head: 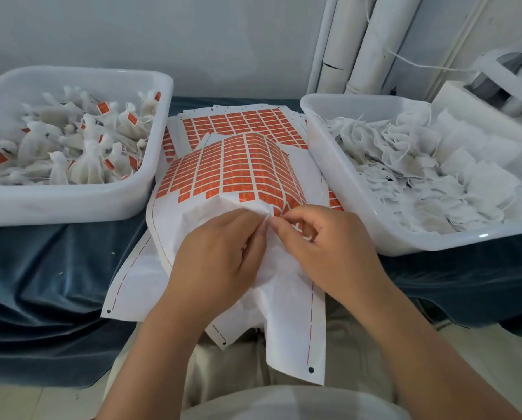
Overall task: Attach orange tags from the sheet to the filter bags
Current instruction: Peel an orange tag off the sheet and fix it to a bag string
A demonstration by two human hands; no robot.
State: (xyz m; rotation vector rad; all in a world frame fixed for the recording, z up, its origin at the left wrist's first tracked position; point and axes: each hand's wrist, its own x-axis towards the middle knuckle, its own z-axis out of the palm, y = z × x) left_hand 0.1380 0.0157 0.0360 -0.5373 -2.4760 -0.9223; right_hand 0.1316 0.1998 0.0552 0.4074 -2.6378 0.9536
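A white sheet (238, 171) covered with rows of orange tags arches up in the middle of the table, its near part bare of tags. My left hand (220, 259) pinches the crumpled white backing at the sheet's near edge. My right hand (317, 237) meets it fingertip to fingertip, its fingers curled and pinching at an orange tag (279, 211) on the lowest row. Whether a filter bag lies under my hands is hidden. More tag sheets (238, 121) lie stacked behind.
A white tub (71, 204) on the left holds tied filter bags with orange tags (80, 147). Another white tub (344, 183) on the right holds loose flat filter bags with strings (429, 165). Blue cloth (41, 268) covers the table. White pipes (360, 43) stand behind.
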